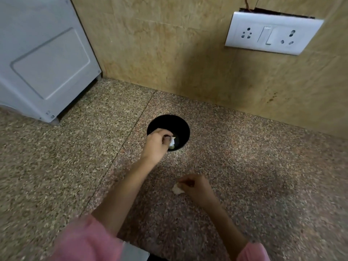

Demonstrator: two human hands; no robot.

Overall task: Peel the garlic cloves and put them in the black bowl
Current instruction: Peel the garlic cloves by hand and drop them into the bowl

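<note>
The black bowl stands on the speckled stone counter near the back wall. My left hand reaches over the bowl's near-left rim and pinches a white garlic clove just inside it. A small pale clove lies in the bowl under the fingers. Closer to me, my right hand rests on the counter with fingers curled, pinching a pale piece of garlic or peel at its left side.
A white appliance stands at the back left on the counter. A tiled wall runs behind the bowl, with a white socket plate at the upper right. Pink sleeves cover both forearms at the bottom edge.
</note>
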